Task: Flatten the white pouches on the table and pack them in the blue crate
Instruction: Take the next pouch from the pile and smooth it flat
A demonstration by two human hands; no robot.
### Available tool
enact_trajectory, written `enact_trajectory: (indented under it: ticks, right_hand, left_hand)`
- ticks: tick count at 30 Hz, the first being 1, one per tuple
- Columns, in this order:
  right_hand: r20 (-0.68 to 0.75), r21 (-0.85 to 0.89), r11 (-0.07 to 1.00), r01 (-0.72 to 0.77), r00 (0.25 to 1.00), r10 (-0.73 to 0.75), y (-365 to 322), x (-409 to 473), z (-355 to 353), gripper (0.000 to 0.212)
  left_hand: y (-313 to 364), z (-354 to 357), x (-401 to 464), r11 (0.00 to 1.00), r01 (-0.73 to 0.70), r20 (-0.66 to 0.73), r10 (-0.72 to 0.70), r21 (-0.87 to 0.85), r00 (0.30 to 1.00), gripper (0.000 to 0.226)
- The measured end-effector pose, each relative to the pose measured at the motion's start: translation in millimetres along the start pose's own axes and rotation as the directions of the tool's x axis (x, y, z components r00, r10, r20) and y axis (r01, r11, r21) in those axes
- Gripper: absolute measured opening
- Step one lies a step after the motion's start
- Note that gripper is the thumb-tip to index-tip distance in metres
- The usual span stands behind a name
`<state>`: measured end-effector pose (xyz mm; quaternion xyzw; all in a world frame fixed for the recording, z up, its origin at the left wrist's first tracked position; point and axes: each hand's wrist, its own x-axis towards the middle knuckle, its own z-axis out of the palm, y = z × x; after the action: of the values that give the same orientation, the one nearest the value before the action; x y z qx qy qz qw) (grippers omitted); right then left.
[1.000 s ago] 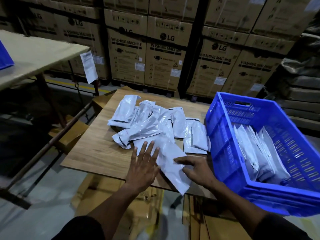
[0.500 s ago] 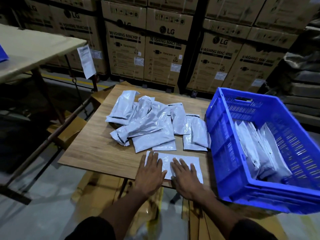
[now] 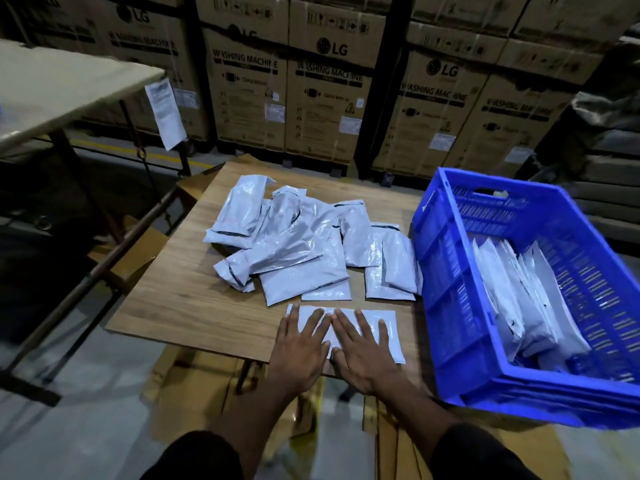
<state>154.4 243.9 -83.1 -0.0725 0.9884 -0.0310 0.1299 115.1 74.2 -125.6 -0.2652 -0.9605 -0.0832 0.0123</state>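
Observation:
One white pouch [image 3: 382,327] lies flat near the front edge of the wooden table [image 3: 180,303]. My left hand [image 3: 300,351] and my right hand [image 3: 363,355] press on it side by side, fingers straight and spread. Behind it sits a loose pile of several white pouches [image 3: 301,251], some puffed and overlapping. The blue crate [image 3: 450,289] stands at the table's right side, tilted, with several flattened pouches [image 3: 516,299] leaning inside it.
Stacked cardboard washing-machine boxes [image 3: 332,98] form a wall behind the table. A beige table [image 3: 62,88] with a hanging paper sheet [image 3: 166,112] stands at the left. Cardboard boxes [image 3: 131,258] lie on the floor below and to the left.
The pouch was pulled from the pile to the front edge and laid flat. Both hands now press on it with spread fingers, slightly further apart than half a second ago.

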Motion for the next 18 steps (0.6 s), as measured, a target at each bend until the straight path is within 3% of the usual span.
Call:
enact_trajectory:
  ticks: [10, 18]
  right_hand:
    - [0.012, 0.028, 0.999, 0.026, 1.0, -0.026, 13, 2, 4, 0.07]
    - [0.031, 0.02, 0.999, -0.045, 0.999, 0.045, 48, -11, 6, 0.065]
  left_hand:
    - [-2, 2, -4, 0.999, 0.015, 0.036, -0.014, -0.029, 0.999, 0.062]
    - [-4, 4, -6, 0.999, 0.025, 0.029, -0.025, -0.028, 0.999, 0.062]
